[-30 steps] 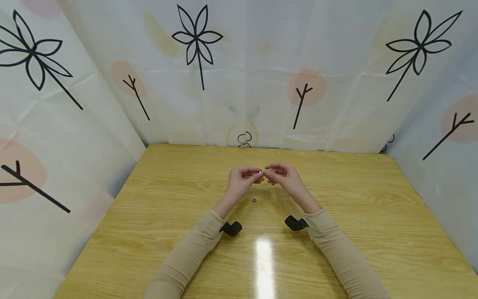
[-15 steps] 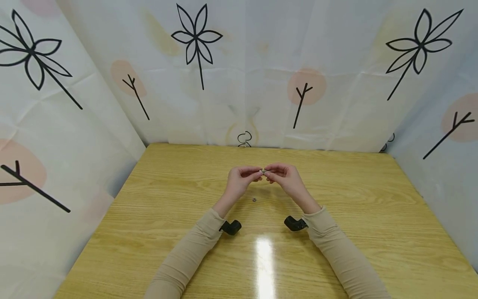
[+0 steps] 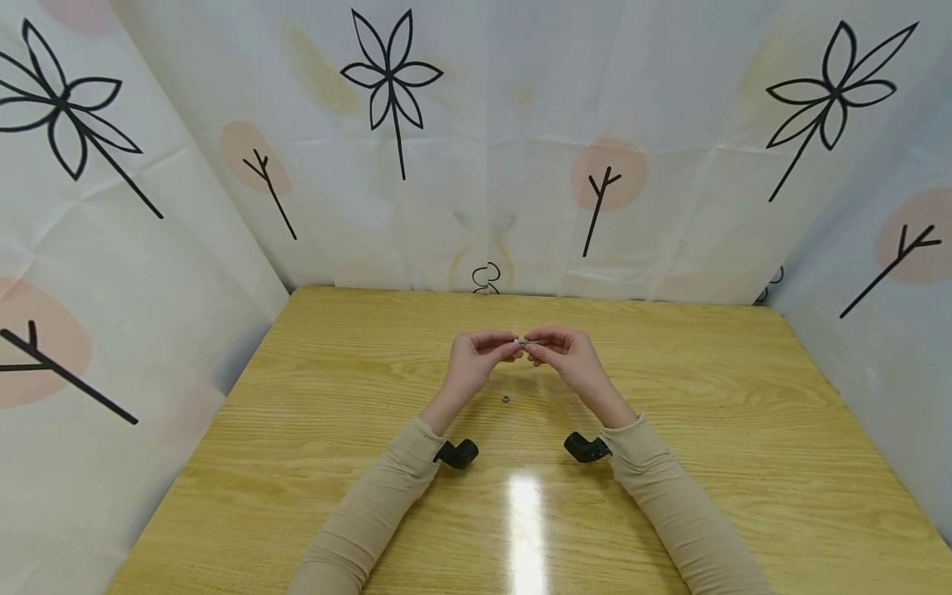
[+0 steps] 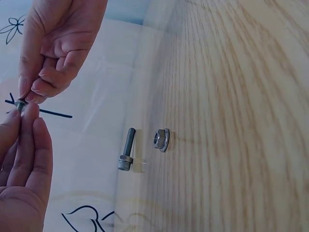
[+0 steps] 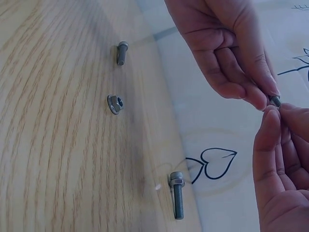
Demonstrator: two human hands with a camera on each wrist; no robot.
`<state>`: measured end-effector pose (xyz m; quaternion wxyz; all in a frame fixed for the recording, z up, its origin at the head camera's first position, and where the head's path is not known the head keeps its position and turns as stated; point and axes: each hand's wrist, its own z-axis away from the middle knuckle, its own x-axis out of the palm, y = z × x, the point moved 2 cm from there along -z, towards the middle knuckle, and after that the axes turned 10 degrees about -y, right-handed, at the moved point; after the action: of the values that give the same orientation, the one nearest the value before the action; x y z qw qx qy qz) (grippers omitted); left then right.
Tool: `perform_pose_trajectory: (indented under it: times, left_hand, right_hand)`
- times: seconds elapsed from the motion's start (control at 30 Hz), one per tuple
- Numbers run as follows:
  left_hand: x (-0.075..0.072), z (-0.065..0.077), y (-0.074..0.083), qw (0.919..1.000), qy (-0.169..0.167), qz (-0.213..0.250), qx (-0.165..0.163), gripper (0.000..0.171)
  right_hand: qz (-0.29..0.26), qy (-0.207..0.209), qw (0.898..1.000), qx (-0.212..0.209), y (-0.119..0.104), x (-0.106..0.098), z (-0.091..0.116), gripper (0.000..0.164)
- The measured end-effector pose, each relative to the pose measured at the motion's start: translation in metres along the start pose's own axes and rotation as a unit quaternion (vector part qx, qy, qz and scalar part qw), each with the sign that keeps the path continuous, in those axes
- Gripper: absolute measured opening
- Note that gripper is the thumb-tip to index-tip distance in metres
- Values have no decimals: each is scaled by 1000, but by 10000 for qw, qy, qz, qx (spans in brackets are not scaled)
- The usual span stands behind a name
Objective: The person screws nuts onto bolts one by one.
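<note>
Over the far half of the counter, approx. center, I've got both hands up & nearly meeting at the fingertips. L hand is pinching one end of a small metal fastener btwn thumb & fingers; R hand pinches the other end likewise. It's held clear of the wood. On my R-wrist cam I get what looks like thread on it, but can't tell if it's one pc. or two, since fingertips hide most of it. Below the hands, a bit nearer the person, a flanged nut sits on the counter. Same R-wrist cam gives me two bolts lying on the wood, one either side of that nut: a plain-looking bolt & a cap-head bolt w/ a hex nut up near its head. Beige sleeves reach the wrists, a black elbow-shaped mount at each. Backdrop's white cloth w/ black line flowers.
</note>
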<state>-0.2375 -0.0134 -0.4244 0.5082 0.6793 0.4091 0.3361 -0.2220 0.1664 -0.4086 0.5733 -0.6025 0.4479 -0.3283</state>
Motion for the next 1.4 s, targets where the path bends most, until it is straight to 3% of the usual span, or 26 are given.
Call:
perform_pose_trajectory:
  times: [0.23,0.5,0.73,0.9,1.07,1.23,1.4]
  left_hand:
    - [1,-1,3,10000,45,-6,-38,23]
    - [0,-1,8,9999,-41,-7,-113,21]
    - [5,8,30,9998,-134,-160,-62,20]
    - [5,9,32,9999,-96,-133,-22,22]
    - [5,9,30,9999,-79,-78,-28,21]
    - [2,3,12,9999,-111,46,-61,22]
    - [2,0,2,10000,-11,38,-92,22]
  right_hand:
    - [256,127,9994,190,-1,2,-1,29]
    - [-425,-72,9991,-3,-1,2,0,29]
    - [74,20,9998,195,-2,3,-2,26]
    - [-4,29,9998,216,-2,4,-1,28]
    - [10,-75,10000,41,-2,4,-1,28]
    - [313,25,9993,219,-2,3,-1,29]
    - [111,-25,9998,191,-2,2,1,28]
